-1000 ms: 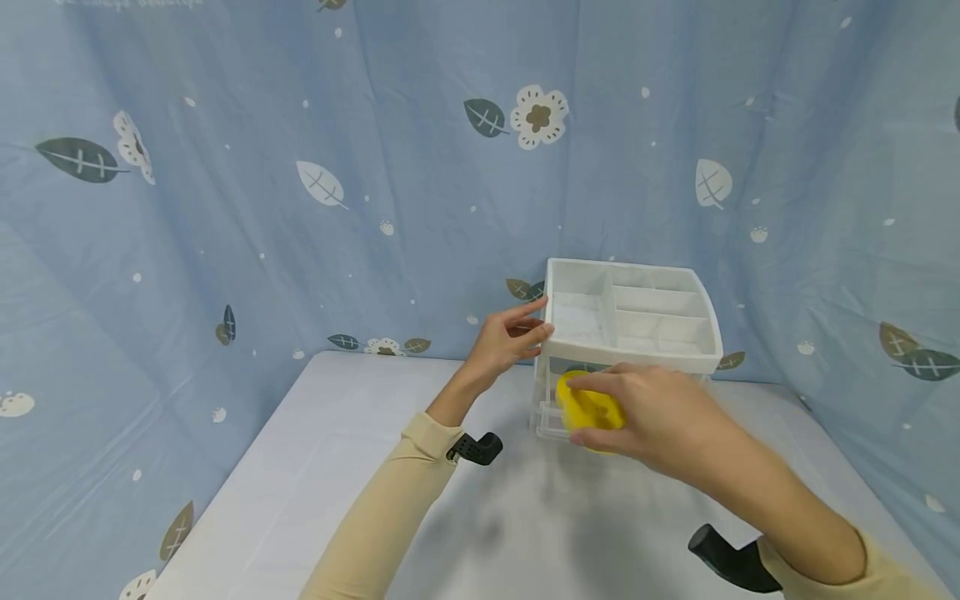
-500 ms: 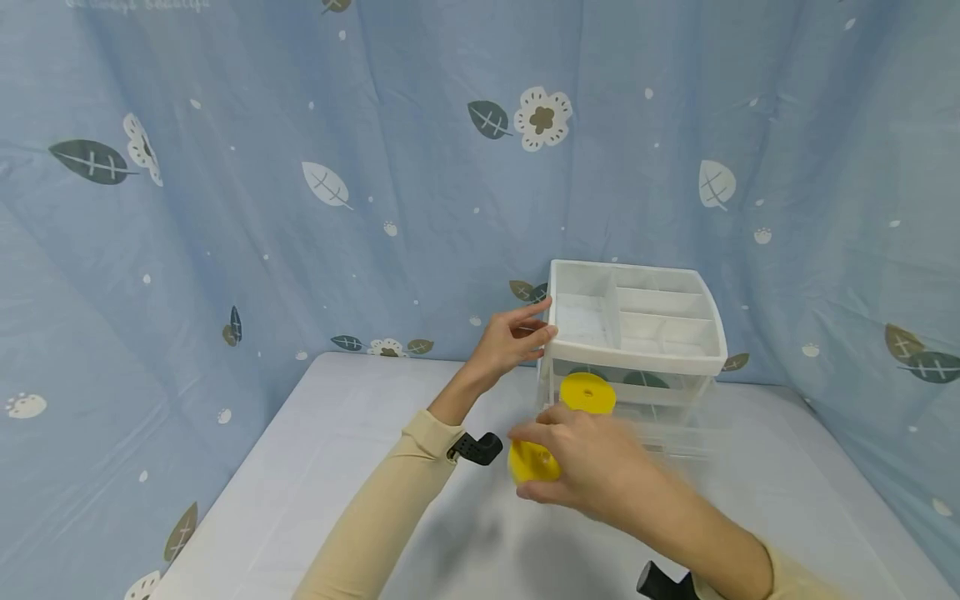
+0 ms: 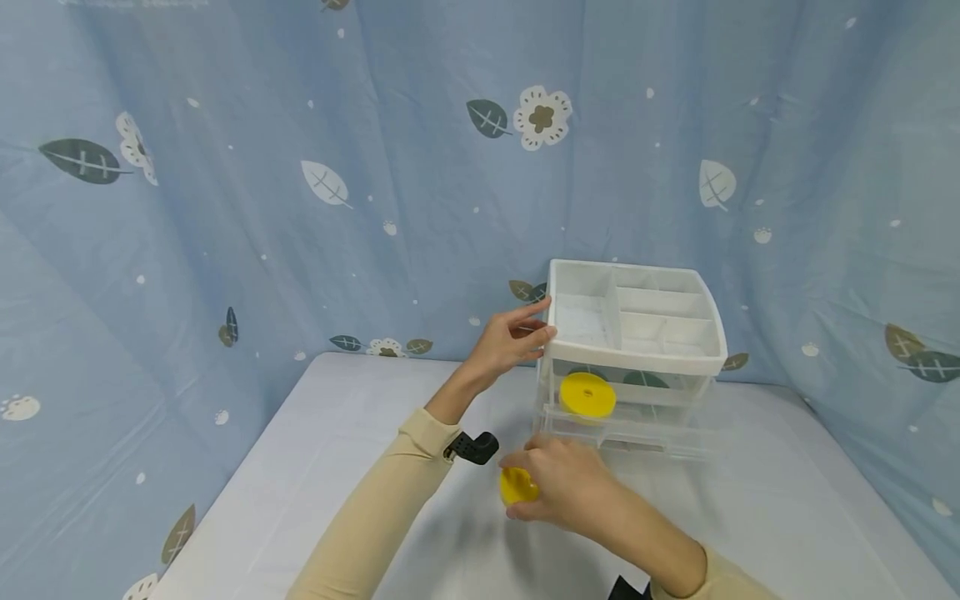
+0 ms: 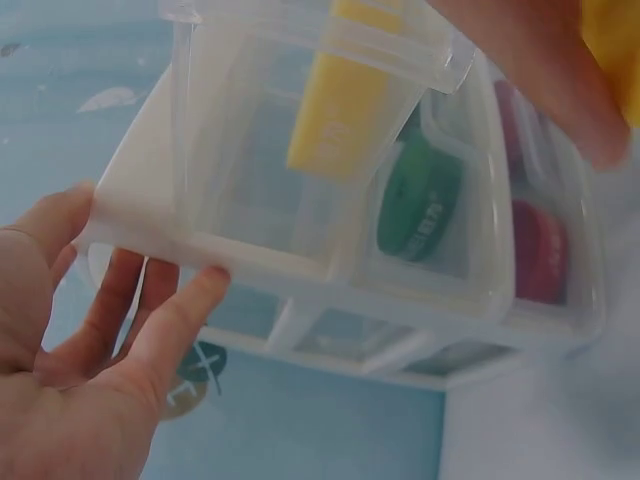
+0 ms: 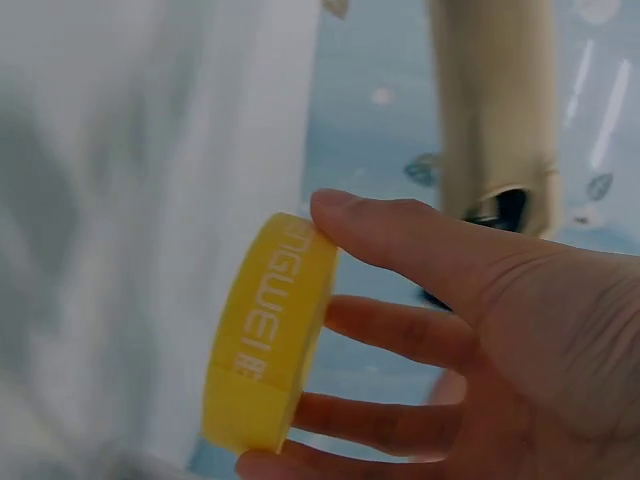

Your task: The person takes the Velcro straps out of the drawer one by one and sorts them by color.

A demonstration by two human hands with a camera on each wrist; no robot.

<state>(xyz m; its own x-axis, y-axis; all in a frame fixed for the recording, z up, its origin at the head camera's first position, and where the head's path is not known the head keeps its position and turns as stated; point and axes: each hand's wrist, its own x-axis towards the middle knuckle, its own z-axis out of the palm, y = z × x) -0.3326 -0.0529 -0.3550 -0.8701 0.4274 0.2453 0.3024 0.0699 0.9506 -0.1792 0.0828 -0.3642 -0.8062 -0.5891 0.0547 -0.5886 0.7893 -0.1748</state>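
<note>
since about 1 s ago, r hand [image 3: 567, 482] had come down & left w/ its yellow disc [image 3: 517, 486], away fr the organizer [image 3: 633, 358]. blue curtain [image 3: 420, 183], w/ leaf & flower prints, hung behind. white desk [image 3: 352, 467] ran up to it. organizer stood on desk, right of centre: white divided tray [image 3: 581, 319] on top, clear drawer [image 3: 667, 437] below, pulled out twd the person. beige sleeves [image 3: 375, 508] covered the forearms. l hand [image 3: 501, 343] was spread, fingertips touching tray's l side, same spot as before. r hand pinched the disc btwn thumb & fingers, in front of drawer; couldn't tell if disc touched desk. its rim had white lettering. second yellow disc [image 3: 588, 394] showed behind drawer front, l end. thru clear plastic, l wrist view had a green item [image 4: 420, 195] & red item [image 4: 540, 252] too. black wrist piece [image 3: 476, 448] sat by l cuff.
</note>
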